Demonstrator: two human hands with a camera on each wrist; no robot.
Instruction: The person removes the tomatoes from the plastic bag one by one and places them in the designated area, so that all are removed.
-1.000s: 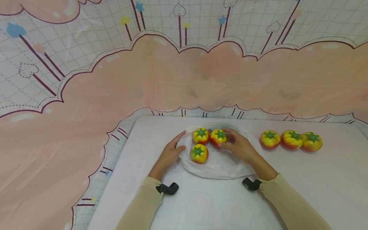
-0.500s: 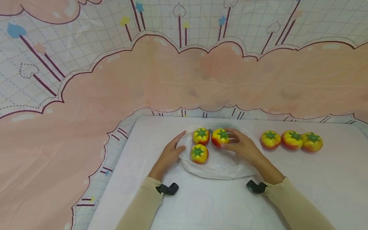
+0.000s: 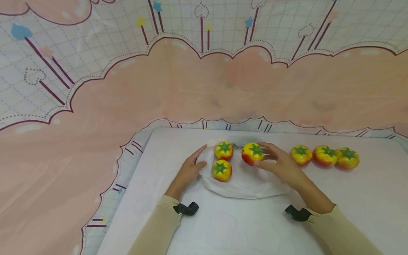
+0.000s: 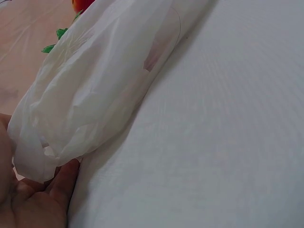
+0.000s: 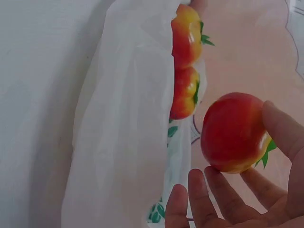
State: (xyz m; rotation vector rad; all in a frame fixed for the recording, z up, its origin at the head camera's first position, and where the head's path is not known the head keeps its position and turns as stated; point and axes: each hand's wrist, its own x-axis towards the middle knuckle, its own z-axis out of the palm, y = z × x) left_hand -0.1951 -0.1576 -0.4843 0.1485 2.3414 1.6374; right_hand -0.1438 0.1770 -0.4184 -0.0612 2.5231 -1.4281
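Right-hand fingers point(image 5: 223, 190) are curled round one fruit point(image 5: 232, 133), left-hand fingers point(image 4: 66, 183) round the bag point(image 3: 243, 186); two others point(image 3: 222, 171) are bagged, three more point(image 3: 324, 156) ranged at three o'clock, seemingly midway.

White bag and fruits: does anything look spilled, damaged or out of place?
Nothing plainly stands out. The white bag is crumpled, as thin bags are; the fruit in the right hand looks whole, and three others sit in a row.
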